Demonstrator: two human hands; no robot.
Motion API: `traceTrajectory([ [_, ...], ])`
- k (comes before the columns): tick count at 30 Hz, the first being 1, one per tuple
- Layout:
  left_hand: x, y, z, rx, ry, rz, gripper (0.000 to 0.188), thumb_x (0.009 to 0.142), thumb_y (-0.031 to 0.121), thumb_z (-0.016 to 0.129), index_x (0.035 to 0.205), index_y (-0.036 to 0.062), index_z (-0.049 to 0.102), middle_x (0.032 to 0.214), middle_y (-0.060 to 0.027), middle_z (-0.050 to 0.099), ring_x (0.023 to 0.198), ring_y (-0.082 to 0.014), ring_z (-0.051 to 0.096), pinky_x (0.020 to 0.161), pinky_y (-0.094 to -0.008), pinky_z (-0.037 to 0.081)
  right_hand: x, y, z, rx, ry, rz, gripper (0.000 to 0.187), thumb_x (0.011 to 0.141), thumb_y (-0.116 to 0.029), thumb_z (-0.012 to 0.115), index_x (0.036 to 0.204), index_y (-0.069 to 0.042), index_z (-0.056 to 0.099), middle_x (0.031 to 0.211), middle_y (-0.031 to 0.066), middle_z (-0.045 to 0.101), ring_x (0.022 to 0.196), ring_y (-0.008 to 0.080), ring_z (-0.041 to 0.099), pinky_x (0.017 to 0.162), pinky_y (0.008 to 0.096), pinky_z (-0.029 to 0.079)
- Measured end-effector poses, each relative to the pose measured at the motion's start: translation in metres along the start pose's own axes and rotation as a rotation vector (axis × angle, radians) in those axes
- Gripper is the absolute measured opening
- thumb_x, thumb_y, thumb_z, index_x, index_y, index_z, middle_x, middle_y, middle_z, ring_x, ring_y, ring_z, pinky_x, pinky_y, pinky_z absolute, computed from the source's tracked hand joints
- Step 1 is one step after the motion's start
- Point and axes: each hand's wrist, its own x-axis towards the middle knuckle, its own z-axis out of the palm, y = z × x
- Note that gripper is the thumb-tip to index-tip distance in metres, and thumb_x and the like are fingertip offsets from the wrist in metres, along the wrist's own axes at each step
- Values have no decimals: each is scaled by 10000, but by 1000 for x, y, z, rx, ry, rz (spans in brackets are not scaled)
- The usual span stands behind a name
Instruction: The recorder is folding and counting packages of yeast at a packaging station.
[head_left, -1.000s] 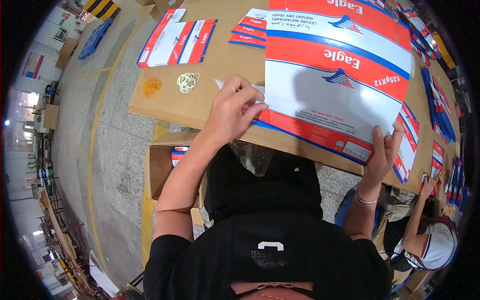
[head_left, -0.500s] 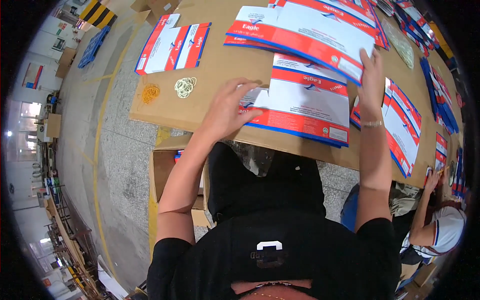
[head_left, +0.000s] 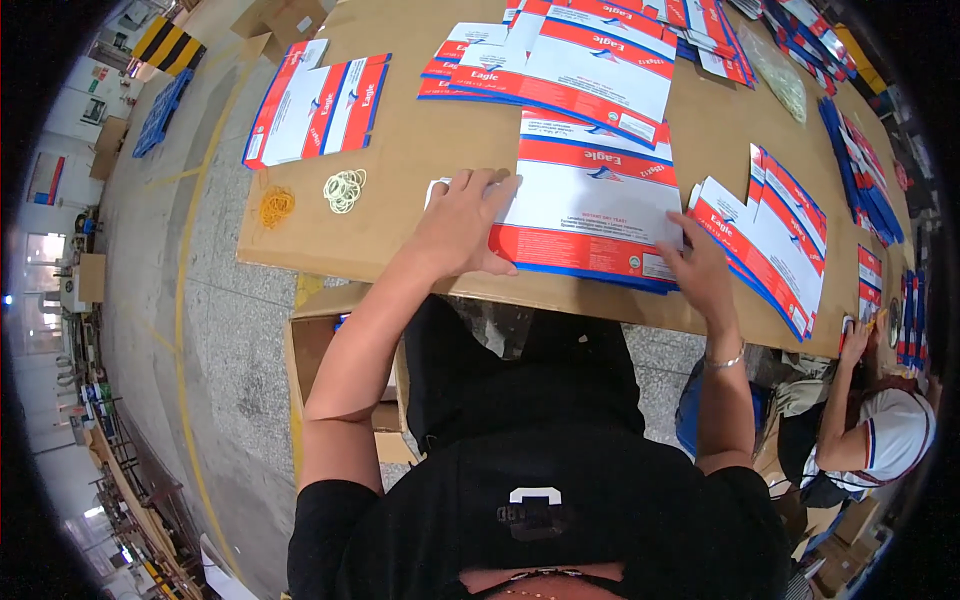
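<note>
A small stack of flat carton blanks (head_left: 590, 205), red, white and blue, lies squared toward me at the table's near edge. My left hand (head_left: 460, 225) rests at the stack's left side, fingers spread and thumb apart near the lower corner. At the right edge, the fingertips of my right hand (head_left: 700, 265) touch the blanks, with the fingers slightly bent and apart. Just beyond, a larger fanned pile of the same carton blanks (head_left: 600, 70) overlaps the far end of this stack.
The cardboard-topped table (head_left: 400, 180) holds another set of blanks (head_left: 318, 110), orange rubber bands (head_left: 277, 206) and pale rubber bands (head_left: 344, 190) at left. More blanks (head_left: 770, 235) and a clear bag (head_left: 780, 85) lie right. An open carton (head_left: 305, 345) stands below; a co-worker (head_left: 870, 440) sits at right.
My right hand has let go of the upper blanks, which now lie on the far pile, and has come down to the near stack's right edge. My left hand has settled against its left side.
</note>
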Motion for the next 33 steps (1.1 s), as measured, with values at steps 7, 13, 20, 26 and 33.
traceTrajectory([
  [7, 2, 12, -13, 20, 84, 17, 1103, 541, 443, 896, 1468, 136, 386, 1407, -150, 429, 1338, -351, 376, 1079, -502, 341, -16, -21, 9, -7, 93, -80, 498, 849, -262, 721, 1267, -30, 584, 1134, 207, 648, 1077, 363, 599, 943, 415, 466],
  [13, 16, -30, 23, -50, -142, -181, 1295, 457, 644, 864, 1530, 205, 287, 1548, -176, 282, 1434, -455, 206, 1101, -651, 262, -3, 0, 23, -161, 207, -112, 456, 810, -255, 753, 1192, -38, 628, 1127, 189, 650, 1106, 359, 579, 958, 435, 453],
  [20, 10, -36, 30, -166, -51, -32, 1311, 437, 618, 879, 1531, 217, 278, 1514, -154, 325, 1421, -391, 238, 1068, -668, 287, -3, -6, 19, -64, 129, -6, 451, 765, -246, 788, 1148, -51, 652, 1118, 179, 652, 1101, 357, 578, 954, 424, 460],
  [26, 2, -11, 13, -76, 101, -21, 1246, 412, 487, 931, 1478, 206, 349, 1389, -138, 416, 1339, -355, 341, 1008, -658, 329, -4, -1, 21, 93, 261, 7, 514, 778, -184, 790, 1231, -30, 604, 1104, 158, 650, 1059, 281, 605, 895, 379, 502],
  [33, -13, -3, 5, -192, 200, 48, 1183, 389, 400, 950, 1415, 202, 394, 1326, -125, 445, 1306, -345, 386, 1021, -639, 309, -7, -3, -3, 1157, 123, 262, 447, 910, -134, 668, 1308, 12, 526, 1132, 127, 659, 982, 181, 643, 876, 306, 514],
])
